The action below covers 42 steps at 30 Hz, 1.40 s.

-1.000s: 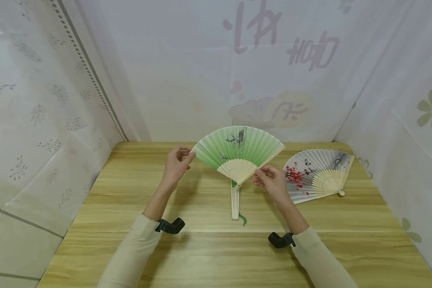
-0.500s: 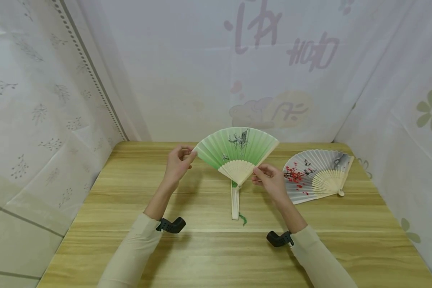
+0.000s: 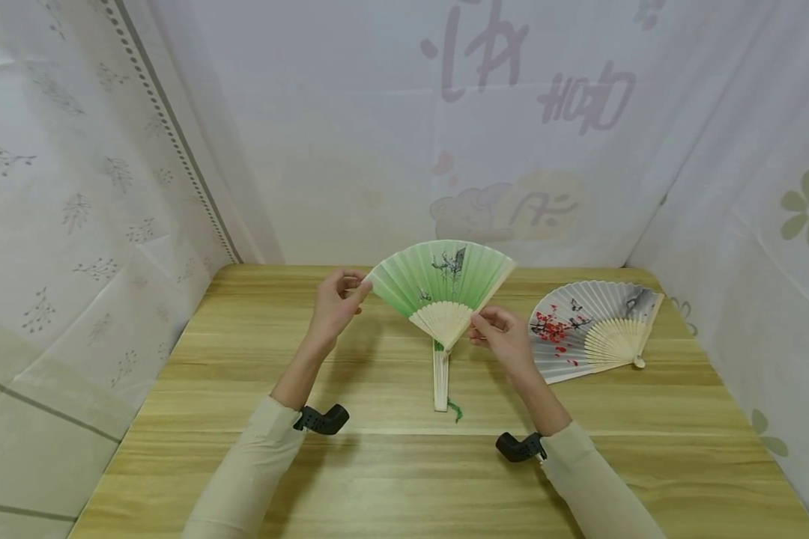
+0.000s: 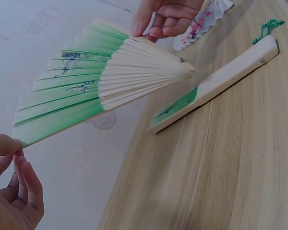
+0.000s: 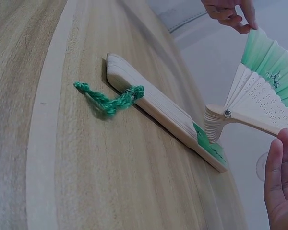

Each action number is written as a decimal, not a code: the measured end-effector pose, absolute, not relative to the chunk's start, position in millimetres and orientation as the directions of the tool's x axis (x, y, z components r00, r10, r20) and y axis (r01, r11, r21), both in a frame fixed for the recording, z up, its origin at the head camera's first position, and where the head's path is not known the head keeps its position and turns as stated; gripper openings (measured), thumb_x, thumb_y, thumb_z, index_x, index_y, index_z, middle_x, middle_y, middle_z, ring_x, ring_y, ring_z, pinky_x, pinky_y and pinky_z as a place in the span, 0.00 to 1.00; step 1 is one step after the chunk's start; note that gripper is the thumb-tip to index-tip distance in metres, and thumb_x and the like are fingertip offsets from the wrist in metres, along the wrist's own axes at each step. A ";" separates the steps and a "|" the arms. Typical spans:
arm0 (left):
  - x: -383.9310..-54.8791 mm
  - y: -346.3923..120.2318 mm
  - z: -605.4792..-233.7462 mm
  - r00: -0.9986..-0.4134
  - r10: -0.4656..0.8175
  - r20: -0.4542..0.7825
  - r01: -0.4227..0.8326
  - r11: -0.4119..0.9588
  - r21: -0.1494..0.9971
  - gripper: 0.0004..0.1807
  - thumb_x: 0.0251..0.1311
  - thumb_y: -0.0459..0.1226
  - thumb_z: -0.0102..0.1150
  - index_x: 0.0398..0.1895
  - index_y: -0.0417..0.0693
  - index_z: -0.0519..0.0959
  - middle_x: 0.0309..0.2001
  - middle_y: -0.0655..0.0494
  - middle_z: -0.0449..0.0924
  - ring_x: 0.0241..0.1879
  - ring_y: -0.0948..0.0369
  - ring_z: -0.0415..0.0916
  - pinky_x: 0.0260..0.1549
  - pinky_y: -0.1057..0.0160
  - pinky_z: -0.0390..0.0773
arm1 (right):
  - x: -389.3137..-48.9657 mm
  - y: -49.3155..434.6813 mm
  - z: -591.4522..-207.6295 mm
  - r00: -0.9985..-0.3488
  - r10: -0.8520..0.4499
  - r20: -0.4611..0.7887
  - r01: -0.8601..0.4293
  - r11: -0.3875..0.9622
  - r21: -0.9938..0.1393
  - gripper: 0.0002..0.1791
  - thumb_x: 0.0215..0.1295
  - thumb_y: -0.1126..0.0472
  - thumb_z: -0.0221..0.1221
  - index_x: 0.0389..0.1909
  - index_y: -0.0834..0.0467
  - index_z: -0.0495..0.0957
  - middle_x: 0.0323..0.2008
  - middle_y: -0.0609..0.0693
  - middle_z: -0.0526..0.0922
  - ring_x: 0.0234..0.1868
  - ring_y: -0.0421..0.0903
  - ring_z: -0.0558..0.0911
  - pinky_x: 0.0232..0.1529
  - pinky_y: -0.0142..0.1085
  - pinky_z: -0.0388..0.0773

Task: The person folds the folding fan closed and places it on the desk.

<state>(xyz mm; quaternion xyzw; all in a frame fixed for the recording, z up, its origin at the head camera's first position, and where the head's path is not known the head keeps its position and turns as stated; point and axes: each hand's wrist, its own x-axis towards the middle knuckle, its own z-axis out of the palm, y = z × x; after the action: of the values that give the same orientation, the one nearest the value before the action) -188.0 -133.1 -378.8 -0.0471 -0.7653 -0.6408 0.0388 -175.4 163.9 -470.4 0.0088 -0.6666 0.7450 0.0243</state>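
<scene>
A green folding fan (image 3: 441, 281) with pale ribs and a dark branch print is spread partway, held up above the table between both hands. My left hand (image 3: 335, 303) pinches its left outer corner between thumb and fingers. On the other side my right hand (image 3: 505, 337) pinches the right guard rib partway along. In the left wrist view the fan's pivot (image 4: 181, 60) hangs toward the table. Under it lies a second, folded fan (image 3: 441, 380) with pale sticks, a strip of green cloth and a green cord (image 5: 108, 101) at its end.
To the right lies an open grey-white fan (image 3: 593, 329) printed with red blossoms. All of this is on a wooden table (image 3: 391, 479). Printed cloth curtains (image 3: 350, 135) stand behind the table and at both sides.
The right hand has moved slightly left with the guard rib, so the green fan's spread has narrowed. The left hand stays almost in place. Both other fans have not moved.
</scene>
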 end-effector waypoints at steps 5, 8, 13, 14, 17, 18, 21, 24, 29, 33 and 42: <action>-187.7 -131.9 -375.2 -0.991 0.035 0.127 0.131 0.170 0.977 0.12 0.71 0.28 0.59 0.52 0.27 0.75 0.48 0.32 0.79 0.31 0.63 0.75 0.31 0.64 0.79 | -176.8 161.4 -471.6 -0.998 0.025 0.051 -0.053 -0.104 -0.993 0.14 0.72 0.65 0.63 0.46 0.75 0.78 0.35 0.63 0.83 0.32 0.48 0.86 0.43 0.50 0.84; -187.8 -131.2 -373.5 -0.990 0.047 0.134 0.140 0.168 0.976 0.13 0.71 0.28 0.58 0.53 0.27 0.75 0.49 0.31 0.78 0.32 0.62 0.76 0.32 0.63 0.79 | -177.0 160.4 -471.1 -0.998 0.025 0.059 -0.061 -0.103 -0.993 0.12 0.71 0.66 0.63 0.45 0.74 0.78 0.35 0.62 0.82 0.32 0.48 0.86 0.40 0.46 0.85; -188.0 -129.8 -371.3 -0.988 0.059 0.143 0.151 0.158 0.976 0.13 0.71 0.28 0.58 0.53 0.26 0.75 0.49 0.28 0.78 0.32 0.62 0.76 0.32 0.64 0.79 | -177.0 159.1 -470.4 -0.997 0.018 0.070 -0.071 -0.100 -0.992 0.12 0.72 0.66 0.63 0.45 0.74 0.78 0.35 0.62 0.82 0.32 0.48 0.86 0.39 0.44 0.85; -188.0 -129.4 -371.0 -0.988 0.059 0.146 0.153 0.157 0.976 0.13 0.71 0.28 0.58 0.52 0.26 0.75 0.49 0.28 0.78 0.32 0.62 0.76 0.32 0.64 0.79 | -177.1 159.0 -470.5 -0.997 0.017 0.072 -0.073 -0.101 -0.992 0.12 0.71 0.66 0.63 0.45 0.75 0.78 0.35 0.62 0.82 0.32 0.48 0.86 0.39 0.44 0.85; -189.2 -128.0 -371.1 -0.987 0.058 0.148 0.155 0.154 0.976 0.12 0.71 0.29 0.58 0.52 0.26 0.74 0.48 0.29 0.78 0.31 0.63 0.76 0.31 0.65 0.79 | -177.9 158.7 -471.8 -0.997 0.010 0.071 -0.072 -0.107 -0.992 0.13 0.71 0.66 0.63 0.45 0.75 0.78 0.34 0.61 0.82 0.32 0.47 0.86 0.39 0.44 0.85; -189.7 -127.5 -371.4 -0.987 0.059 0.148 0.155 0.153 0.976 0.12 0.71 0.29 0.58 0.52 0.26 0.74 0.48 0.29 0.78 0.31 0.64 0.76 0.31 0.66 0.79 | -178.1 158.5 -472.3 -0.997 0.009 0.070 -0.071 -0.109 -0.992 0.13 0.71 0.66 0.63 0.45 0.75 0.78 0.34 0.61 0.82 0.32 0.47 0.86 0.39 0.44 0.85; -200.2 -128.3 -386.3 -0.986 0.048 0.159 0.164 0.145 0.976 0.12 0.71 0.31 0.59 0.51 0.30 0.76 0.47 0.33 0.79 0.30 0.63 0.77 0.31 0.65 0.79 | -177.7 157.5 -471.9 -0.998 0.003 0.055 -0.055 -0.112 -0.992 0.14 0.71 0.66 0.63 0.45 0.76 0.78 0.35 0.61 0.82 0.32 0.47 0.86 0.41 0.45 0.85; -210.3 -129.8 -401.2 -0.984 0.040 0.175 0.179 0.139 0.974 0.11 0.71 0.33 0.61 0.50 0.34 0.77 0.46 0.37 0.80 0.31 0.62 0.77 0.30 0.65 0.79 | -176.5 156.5 -469.9 -0.999 -0.001 0.045 -0.045 -0.105 -0.993 0.14 0.71 0.66 0.63 0.46 0.75 0.78 0.35 0.63 0.82 0.33 0.48 0.86 0.43 0.49 0.84; -214.4 -129.9 -406.8 -0.982 0.036 0.184 0.188 0.147 0.971 0.12 0.71 0.35 0.62 0.50 0.36 0.77 0.45 0.39 0.81 0.31 0.61 0.78 0.31 0.63 0.80 | -175.4 155.4 -468.9 -0.999 -0.007 0.050 -0.049 -0.098 -0.994 0.13 0.71 0.67 0.63 0.46 0.75 0.78 0.36 0.63 0.81 0.33 0.50 0.86 0.44 0.51 0.83; -213.7 -129.6 -406.9 -0.984 0.037 0.174 0.178 0.153 0.972 0.12 0.71 0.35 0.62 0.50 0.36 0.77 0.46 0.37 0.80 0.31 0.60 0.77 0.32 0.61 0.80 | -175.1 154.9 -469.3 -0.998 -0.012 0.056 -0.054 -0.098 -0.994 0.12 0.71 0.67 0.63 0.46 0.75 0.79 0.36 0.62 0.82 0.33 0.49 0.86 0.43 0.50 0.84; -213.4 -127.5 -403.8 -0.981 0.037 0.193 0.196 0.157 0.968 0.11 0.71 0.35 0.61 0.50 0.37 0.78 0.45 0.41 0.81 0.31 0.60 0.77 0.30 0.66 0.79 | -175.2 152.8 -468.1 -0.998 -0.011 0.060 -0.059 -0.100 -0.993 0.12 0.71 0.67 0.63 0.46 0.73 0.79 0.37 0.63 0.81 0.34 0.53 0.86 0.43 0.49 0.84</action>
<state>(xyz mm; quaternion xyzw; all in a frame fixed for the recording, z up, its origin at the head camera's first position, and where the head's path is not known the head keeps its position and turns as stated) -213.4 -127.5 -403.8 -0.0769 -0.7579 -0.6449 0.0616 -175.2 152.8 -468.1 0.0260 -0.6707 0.7411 0.0162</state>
